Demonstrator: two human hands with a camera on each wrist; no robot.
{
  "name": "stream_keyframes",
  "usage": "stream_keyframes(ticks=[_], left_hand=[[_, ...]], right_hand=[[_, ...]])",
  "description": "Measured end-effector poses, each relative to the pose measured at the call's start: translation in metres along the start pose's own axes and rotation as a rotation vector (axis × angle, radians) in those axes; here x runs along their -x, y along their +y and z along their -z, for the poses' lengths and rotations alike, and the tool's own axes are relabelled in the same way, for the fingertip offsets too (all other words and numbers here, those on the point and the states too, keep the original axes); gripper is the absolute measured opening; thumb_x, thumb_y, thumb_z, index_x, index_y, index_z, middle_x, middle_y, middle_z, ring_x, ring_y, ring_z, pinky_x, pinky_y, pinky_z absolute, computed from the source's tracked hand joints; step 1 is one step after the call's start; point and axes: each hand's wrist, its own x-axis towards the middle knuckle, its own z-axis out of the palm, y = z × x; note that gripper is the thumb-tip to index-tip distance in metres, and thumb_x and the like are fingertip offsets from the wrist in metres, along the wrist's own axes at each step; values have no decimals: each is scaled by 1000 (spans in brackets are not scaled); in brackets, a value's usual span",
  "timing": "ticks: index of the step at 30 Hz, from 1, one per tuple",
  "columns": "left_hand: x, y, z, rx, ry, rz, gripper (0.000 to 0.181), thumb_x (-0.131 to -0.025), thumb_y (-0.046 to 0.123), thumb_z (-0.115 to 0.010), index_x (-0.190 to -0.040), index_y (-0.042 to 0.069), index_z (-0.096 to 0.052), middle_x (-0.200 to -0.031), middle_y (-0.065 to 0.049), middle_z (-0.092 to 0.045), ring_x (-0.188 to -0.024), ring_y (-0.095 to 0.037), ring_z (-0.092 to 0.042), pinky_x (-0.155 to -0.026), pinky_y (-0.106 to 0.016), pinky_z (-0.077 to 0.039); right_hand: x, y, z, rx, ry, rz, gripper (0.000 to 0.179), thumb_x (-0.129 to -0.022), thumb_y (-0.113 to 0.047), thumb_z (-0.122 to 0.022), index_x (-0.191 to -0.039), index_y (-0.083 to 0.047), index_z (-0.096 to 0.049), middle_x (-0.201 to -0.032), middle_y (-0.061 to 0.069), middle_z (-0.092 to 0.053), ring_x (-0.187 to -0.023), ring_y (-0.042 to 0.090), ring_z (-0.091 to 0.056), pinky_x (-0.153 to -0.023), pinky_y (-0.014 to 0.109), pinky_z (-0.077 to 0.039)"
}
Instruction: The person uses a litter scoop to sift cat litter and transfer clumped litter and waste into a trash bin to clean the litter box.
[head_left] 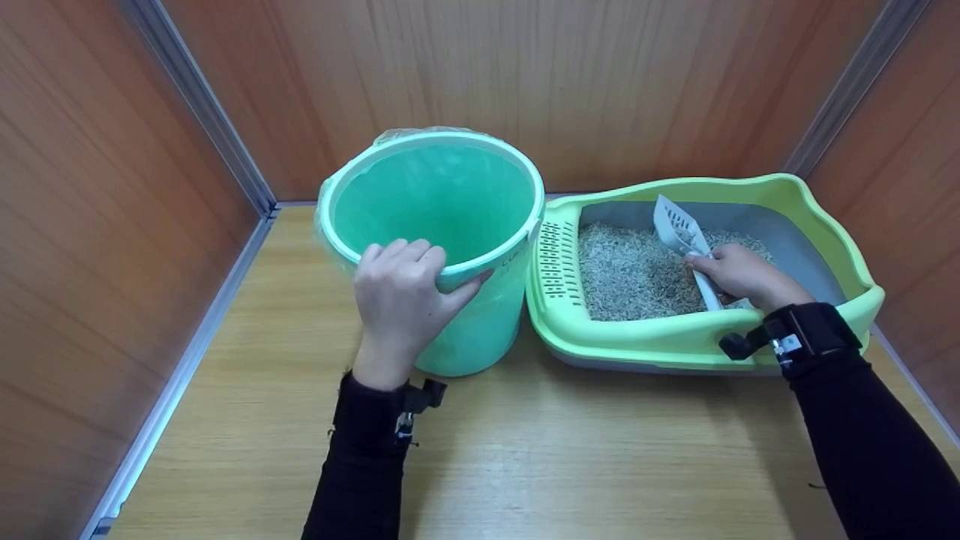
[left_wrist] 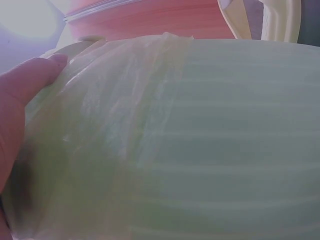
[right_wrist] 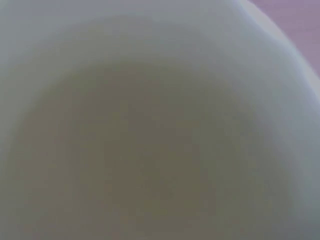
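Note:
My left hand (head_left: 401, 300) grips the near rim of a mint-green trash bin (head_left: 472, 330), its thumb lying along the rim. A thin, clear plastic liner is folded over the bin's edge; in the left wrist view the liner (left_wrist: 110, 120) hangs wrinkled down the ribbed outside. To the right, my right hand (head_left: 746, 276) holds a pale slotted litter scoop (head_left: 678, 225) by its handle. The scoop's head points up and away, above the grey litter (head_left: 630, 277) in the litter box. In the right wrist view only a blurred pale surface shows.
The litter box (head_left: 637, 334), with a lime-green rim and grey inside, stands right beside the bin. A perforated step (head_left: 561, 262) forms its left side. Wood-look panels (head_left: 600, 90) with metal edging enclose the wooden floor (head_left: 562, 457) at left, back and right.

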Motion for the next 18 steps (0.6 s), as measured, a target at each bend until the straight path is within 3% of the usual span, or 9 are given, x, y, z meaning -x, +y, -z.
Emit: stream_keyframes(ticks=[10, 18], left_hand=[[0, -1, 0, -12, 1, -1, 62, -84, 62, -76, -62, 8, -56, -58, -4, -51, -56, -26, -50, -59, -39, -39], [1, 0, -1, 6, 33, 2, 63, -84, 62, -77, -59, 9, -51, -57, -3, -47, -55, -24, -46, -57, -39, -36]], right_hand=[[0, 1, 0, -81, -20, -8, 54, -110, -42, -42, -118, 8, -62, -75, -3, -55, -61, 8, -51, -57, 26, -45], [2, 1, 0, -6, 53, -3, 49, -107, -43, -49, -108, 4, -63, -72, -2, -54, -59, 11, -50, -55, 29, -43]])
